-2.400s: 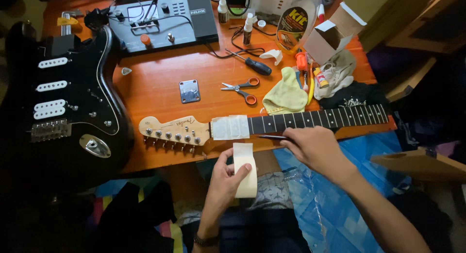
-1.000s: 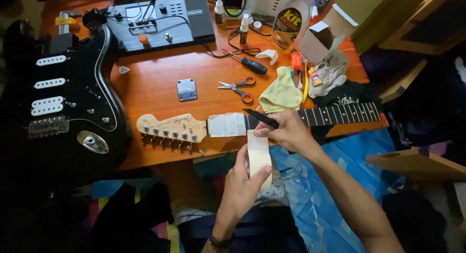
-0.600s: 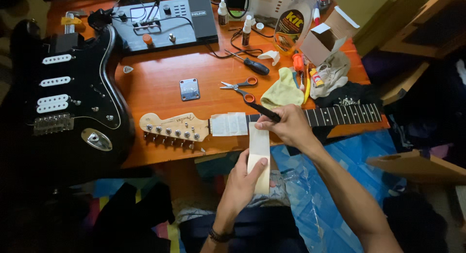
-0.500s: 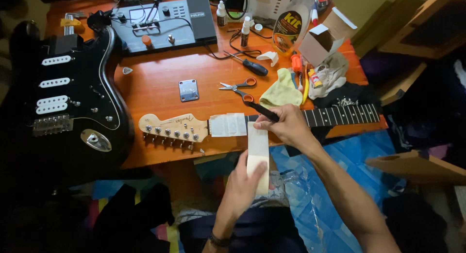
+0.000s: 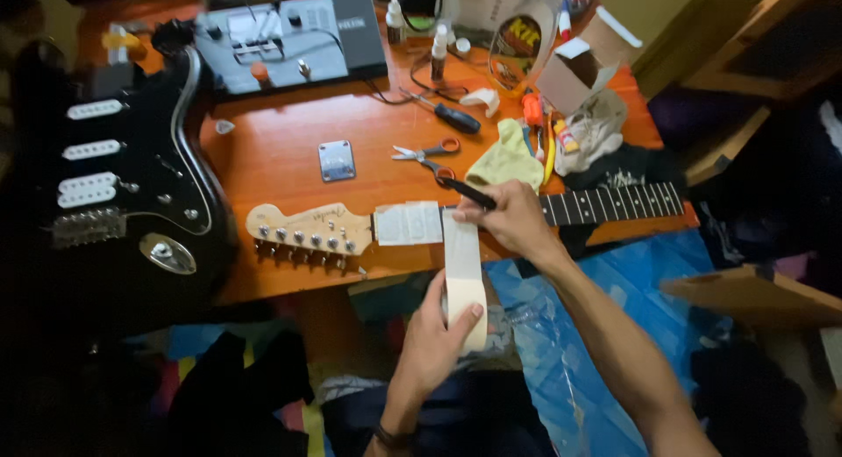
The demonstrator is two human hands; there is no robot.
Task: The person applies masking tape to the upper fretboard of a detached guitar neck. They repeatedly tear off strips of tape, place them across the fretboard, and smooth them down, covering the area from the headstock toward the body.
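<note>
A detached guitar neck (image 5: 614, 203) lies along the near edge of the orange table, its pale headstock (image 5: 303, 232) pointing left. White tape patches (image 5: 408, 223) cover the frets beside the headstock. My left hand (image 5: 438, 330) grips a roll of masking tape (image 5: 467, 299) below the table edge. A strip of tape (image 5: 460, 242) runs up from the roll to the neck. My right hand (image 5: 513, 220) rests on the neck over that strip and holds a thin black tool (image 5: 467, 192) pointing left.
A black guitar body (image 5: 114, 176) lies at the left. On the table are a metal plate (image 5: 336, 160), scissors (image 5: 427, 155), a yellow cloth (image 5: 506, 159), a screwdriver (image 5: 447, 113), a grey pedal unit (image 5: 289, 36) and an open cardboard box (image 5: 574, 71). Blue plastic sheet (image 5: 605, 299) lies below.
My left hand raised the roll toward the neck and pulled a strip of tape up onto it. My right hand shifted left along the neck with the black tool.
</note>
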